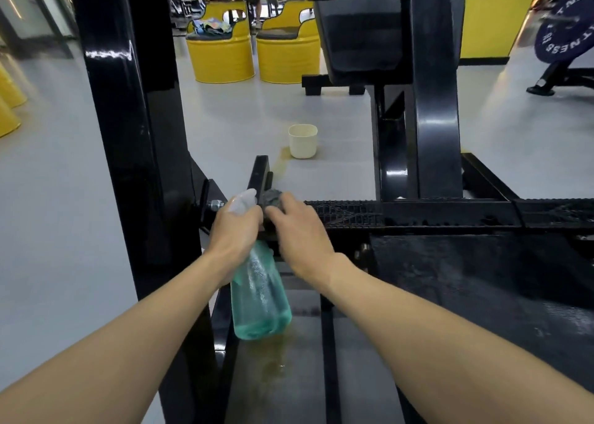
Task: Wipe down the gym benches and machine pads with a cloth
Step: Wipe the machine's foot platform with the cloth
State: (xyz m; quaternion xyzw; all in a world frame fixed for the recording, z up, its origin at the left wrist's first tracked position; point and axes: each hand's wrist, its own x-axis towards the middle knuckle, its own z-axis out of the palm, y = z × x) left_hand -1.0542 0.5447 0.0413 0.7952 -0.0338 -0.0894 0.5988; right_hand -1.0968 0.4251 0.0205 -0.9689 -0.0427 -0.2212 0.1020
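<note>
- The left hand (236, 230) is wrapped round the neck of a clear spray bottle (260, 295) of teal liquid; no label shows on it.
- The right hand (299, 234) grips a dark grey cloth (271, 198), bunched under its fingers and pressed on the left end of the machine's black ribbed crossbar (418, 213).
- The bottle hangs just before that crossbar's left end.
- A black machine pad (360, 38) rises beyond the crossbar.
- A cream cup (302, 141) stands on the grey floor beyond the crossbar.
- Far right of the crossbar, a dark weight plate (565, 31) shows the white letters "NESS"; the rest is blurred.
</note>
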